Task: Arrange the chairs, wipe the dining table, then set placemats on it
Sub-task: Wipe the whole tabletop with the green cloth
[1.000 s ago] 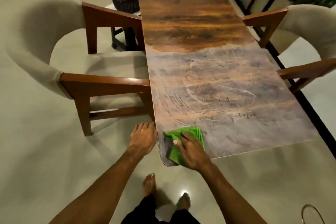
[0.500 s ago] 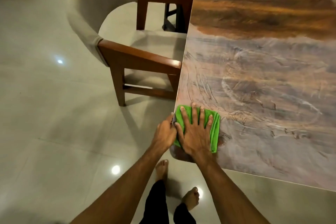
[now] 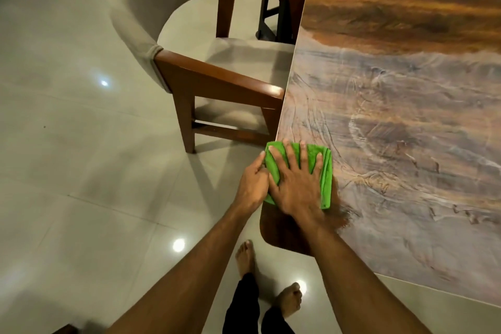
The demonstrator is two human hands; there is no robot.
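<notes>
pale glossy floor tiles [image 3: 81, 184] fill the left of the scene, dotted with small reflections of ceiling lights. a chair [image 3: 217, 84] with a curved beige back and brown wooden arms stands to the right of them, its seat tucked partly under the left edge of the table and its near arm touching that edge. near the bottom, a person's bare feet [image 3: 245, 257] and dark trouser legs stand on the tiles beside the table's near left corner. the left hand [image 3: 253, 184] sits against the table's left edge, one fingertip touching the left side of a folded green cloth [image 3: 326, 179]; whether it grips the edge or the cloth cannot be told. just beside it, the two hands touching, the right hand [image 3: 296, 190] lies flat on the cloth with fingers straight and spread, pressing it down on the tabletop. the cloth rests on the near left corner of the brown wood-grain table [image 3: 406, 130]. pale swirling smears cover the near part of the tabletop to the right, while the far part shows darker, unsmeared grain.
</notes>
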